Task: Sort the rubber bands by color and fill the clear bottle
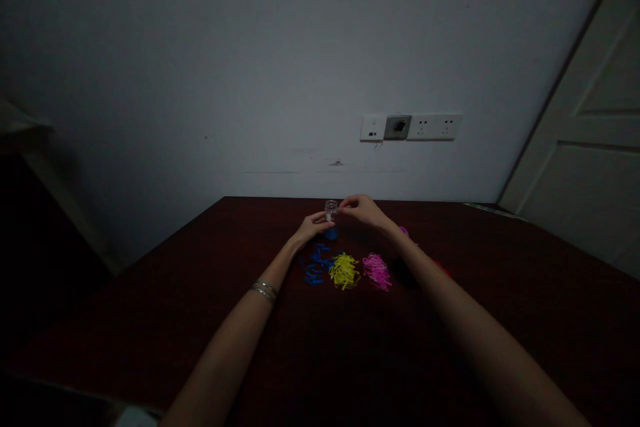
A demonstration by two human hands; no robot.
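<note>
My left hand (315, 225) is closed around a small clear jar (331, 205) that stands upright near the back of the table. The lower part of the jar shows blue, and a white patch sits at its middle. Close to the jar's right side, below its rim, my right hand (363, 208) has its fingers pinched together; what they hold, if anything, is too small to make out. In front of the jar lie loose blue strips (315, 273), a heap of thin yellow strips (344, 271) and a heap of pink strips (377, 271).
Something red (441, 267) is partly hidden behind my right forearm, and a pink round object (404, 231) shows just beyond it. The dark red table (200, 307) meets a pale wall with sockets (434, 127). A white door (595, 147) stands at the right.
</note>
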